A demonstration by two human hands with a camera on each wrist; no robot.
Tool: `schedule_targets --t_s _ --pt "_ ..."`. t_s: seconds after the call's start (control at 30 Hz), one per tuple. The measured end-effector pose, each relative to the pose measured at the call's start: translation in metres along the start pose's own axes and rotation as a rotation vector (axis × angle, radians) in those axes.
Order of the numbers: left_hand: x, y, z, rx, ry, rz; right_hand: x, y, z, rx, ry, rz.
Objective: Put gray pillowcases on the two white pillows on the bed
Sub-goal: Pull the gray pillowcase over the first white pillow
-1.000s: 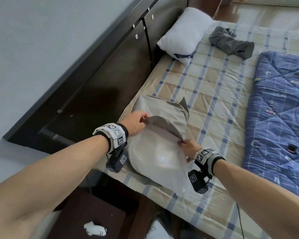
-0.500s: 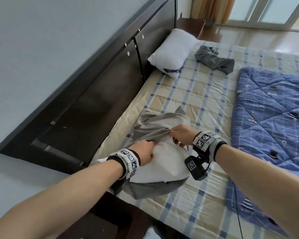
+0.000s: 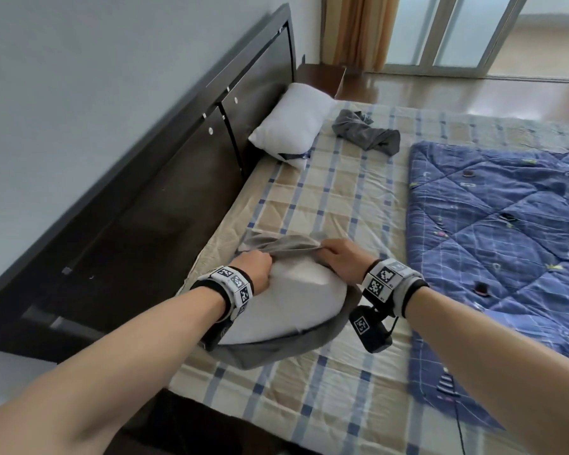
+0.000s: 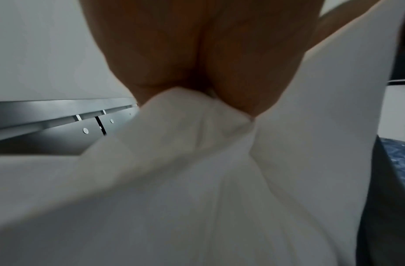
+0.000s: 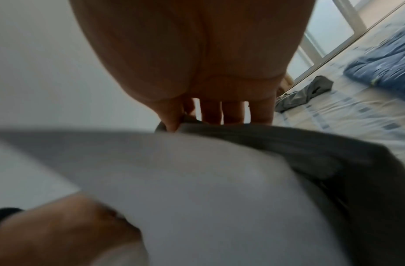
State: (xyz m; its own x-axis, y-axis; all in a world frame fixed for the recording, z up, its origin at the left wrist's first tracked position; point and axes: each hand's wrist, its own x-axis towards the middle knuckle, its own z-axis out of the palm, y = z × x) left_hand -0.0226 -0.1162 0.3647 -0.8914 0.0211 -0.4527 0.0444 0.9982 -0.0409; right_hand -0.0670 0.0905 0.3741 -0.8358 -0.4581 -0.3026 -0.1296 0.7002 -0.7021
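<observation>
A white pillow [image 3: 286, 303] lies at the near edge of the bed, partly inside a gray pillowcase [image 3: 276, 351]. The case wraps under it and bunches over its far end. My left hand [image 3: 255, 267] grips a fistful of the pillow's white fabric [image 4: 197, 180]. My right hand [image 3: 339, 257] pinches the bunched gray edge of the pillowcase [image 5: 288, 144] just beside it. A second white pillow [image 3: 289, 124] leans bare against the headboard. Beside that pillow, a second gray pillowcase [image 3: 367, 133] lies crumpled on the sheet.
A blue quilt [image 3: 500, 231] covers the right side of the checked bedsheet [image 3: 326, 198]. The dark headboard [image 3: 178, 178] runs along the left, with a wooden nightstand [image 3: 322, 73] behind it. Glass sliding doors [image 3: 457, 31] and wood floor lie beyond the bed.
My hands have come close together at the pillow's far end. The left went from the gray flap to gripping the white pillow. The pillowcase has bunched up there.
</observation>
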Motion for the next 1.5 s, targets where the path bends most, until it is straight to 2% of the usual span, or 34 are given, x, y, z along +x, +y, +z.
schedule_targets --t_s 0.07,0.17,0.23,0.33,0.47,0.53,0.63,0.7,0.83,0.87,0.93,1.0,1.07,1.2,1.3,1.33,1.4,1.5 --pt "0.001 -0.002 -0.016 0.004 0.041 -0.005 -0.004 0.007 -0.003 -0.038 0.002 0.055" --pt "0.0 -0.001 -0.031 0.043 0.096 -0.003 -0.009 0.015 -0.003 -0.084 -0.014 0.228" --pt "-0.005 -0.001 -0.04 0.039 0.114 -0.018 -0.01 0.017 0.0 -0.071 -0.033 0.261" --pt "-0.015 -0.007 -0.068 0.029 0.139 -0.068 -0.007 0.015 0.004 0.051 -0.04 0.228" --pt "-0.027 -0.021 -0.118 0.003 0.268 -0.105 -0.001 -0.019 -0.017 0.189 0.143 0.124" --pt "-0.03 -0.019 -0.124 -0.011 0.275 -0.108 0.003 -0.033 -0.031 0.231 0.199 0.094" --pt "-0.029 -0.008 -0.104 -0.03 0.232 -0.069 0.007 -0.035 -0.039 0.336 0.15 0.133" --pt "-0.03 0.007 -0.083 -0.033 0.23 0.022 0.005 -0.031 -0.037 0.37 0.125 0.141" --pt "-0.035 0.035 -0.04 0.145 0.317 0.208 0.0 -0.033 -0.032 0.49 0.139 0.145" --pt "-0.034 0.041 -0.038 0.16 0.3 0.2 -0.001 -0.034 -0.03 0.521 0.135 0.144" --pt "-0.025 0.049 -0.04 0.133 0.216 0.236 -0.002 -0.039 -0.029 0.594 0.142 0.126" --pt "-0.013 0.051 -0.034 0.254 0.018 0.278 -0.002 -0.045 -0.033 0.668 0.195 0.101" --pt "-0.002 0.044 -0.02 0.246 -0.059 0.261 0.0 -0.046 -0.04 0.738 0.269 0.09" --pt "0.013 0.04 -0.007 0.176 -0.03 0.257 0.003 -0.042 -0.05 0.73 0.342 0.101" --pt "0.003 0.041 -0.038 0.006 0.072 0.248 0.014 -0.04 -0.045 0.63 0.348 0.11" --pt "-0.002 0.034 -0.041 0.007 0.154 0.239 0.019 -0.04 -0.042 0.596 0.342 0.113" --pt "-0.013 0.018 -0.038 -0.011 0.215 0.152 0.027 -0.043 -0.035 0.547 0.325 0.119" --pt "-0.029 -0.009 -0.019 -0.124 0.243 -0.058 0.033 -0.051 -0.026 0.542 0.276 0.121"
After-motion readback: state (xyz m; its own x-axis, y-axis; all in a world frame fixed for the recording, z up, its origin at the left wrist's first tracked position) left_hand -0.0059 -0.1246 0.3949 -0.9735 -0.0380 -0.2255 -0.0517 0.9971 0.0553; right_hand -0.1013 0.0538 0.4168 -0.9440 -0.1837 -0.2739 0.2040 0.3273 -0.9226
